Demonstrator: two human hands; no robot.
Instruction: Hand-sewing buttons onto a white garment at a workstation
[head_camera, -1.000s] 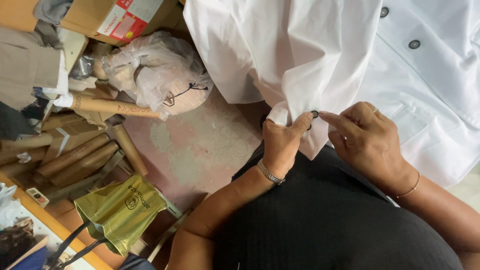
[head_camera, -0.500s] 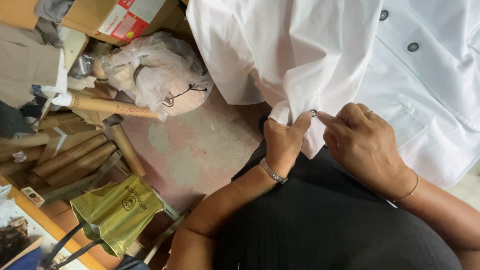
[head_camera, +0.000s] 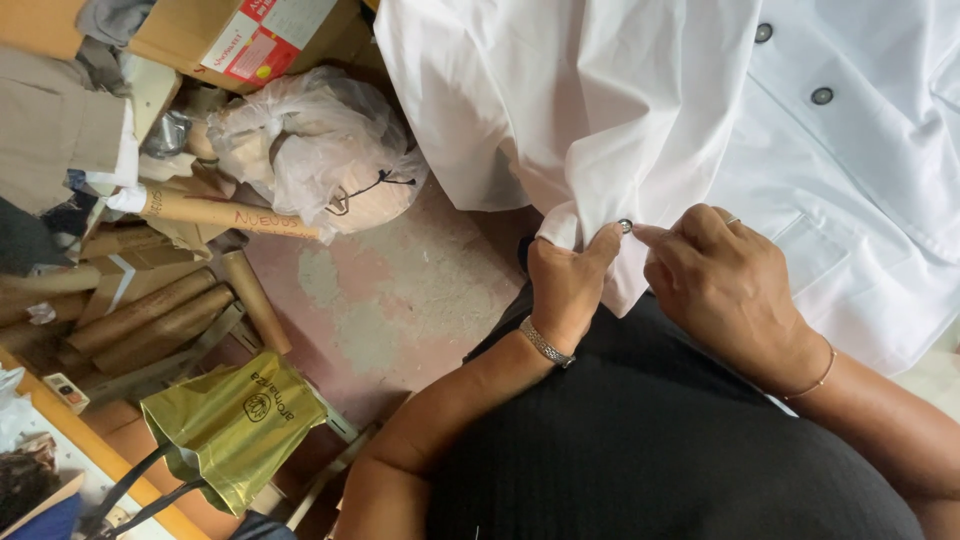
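A white buttoned shirt (head_camera: 680, 110) hangs across my lap, with dark buttons down its front. My left hand (head_camera: 565, 285) pinches the shirt's lower edge between thumb and fingers. My right hand (head_camera: 720, 285) meets it from the right, fingertips closed on the same fold. A small dark button (head_camera: 626, 225) sits right between the two thumbs. Both hands rest above my black garment (head_camera: 650, 450). A metal bracelet circles my left wrist and a thin bangle my right wrist.
On the floor to the left lie several cardboard tubes (head_camera: 150, 310), a clear plastic bag (head_camera: 310, 150) of stuff, a cardboard box (head_camera: 250, 40) and a shiny yellow-green bag (head_camera: 235, 425). Bare pinkish concrete floor (head_camera: 400, 290) shows between them and my lap.
The right hand's fingers have shifted slightly left onto the button at the fold. The left hand keeps its pinch on the shirt's edge.
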